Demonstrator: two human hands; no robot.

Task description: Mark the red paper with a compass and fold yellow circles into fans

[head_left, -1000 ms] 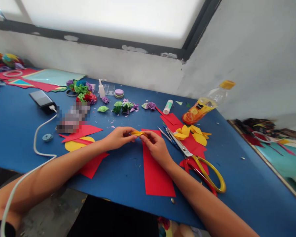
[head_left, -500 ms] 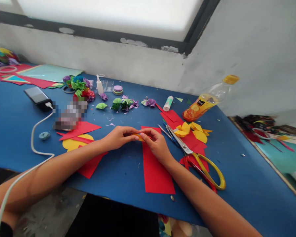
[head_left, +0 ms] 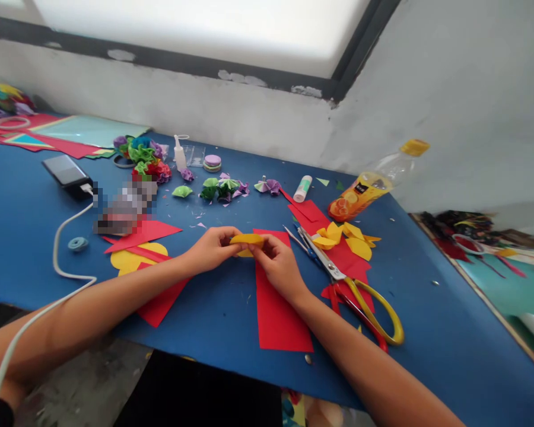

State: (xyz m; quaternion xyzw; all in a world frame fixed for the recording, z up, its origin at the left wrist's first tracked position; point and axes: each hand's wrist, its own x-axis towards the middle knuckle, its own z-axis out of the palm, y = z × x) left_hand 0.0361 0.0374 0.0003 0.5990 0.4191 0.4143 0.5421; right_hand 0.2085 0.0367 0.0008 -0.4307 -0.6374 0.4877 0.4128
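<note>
A small folded yellow paper piece [head_left: 247, 240] is pinched between my left hand [head_left: 212, 249] and my right hand [head_left: 276, 265], just above the blue table [head_left: 449, 344]. Both hands grip its ends with the fingertips. Under my right hand lies a long red paper strip [head_left: 280, 314]. To the right, several folded yellow paper pieces [head_left: 347, 237] rest on red scraps, beside yellow-handled scissors [head_left: 360, 290].
A tilted orange drink bottle [head_left: 369, 187], a glue stick [head_left: 302, 188] and a small glue bottle [head_left: 178, 154] stand further back. Coloured paper flowers [head_left: 146, 157] and small folded pieces [head_left: 222, 190] lie mid-table. A phone [head_left: 64, 171] with a white cable [head_left: 62, 267] sits left.
The yellow piece now shows wider between my fingers, lifted and opened slightly. Both hands stayed in the same place.
</note>
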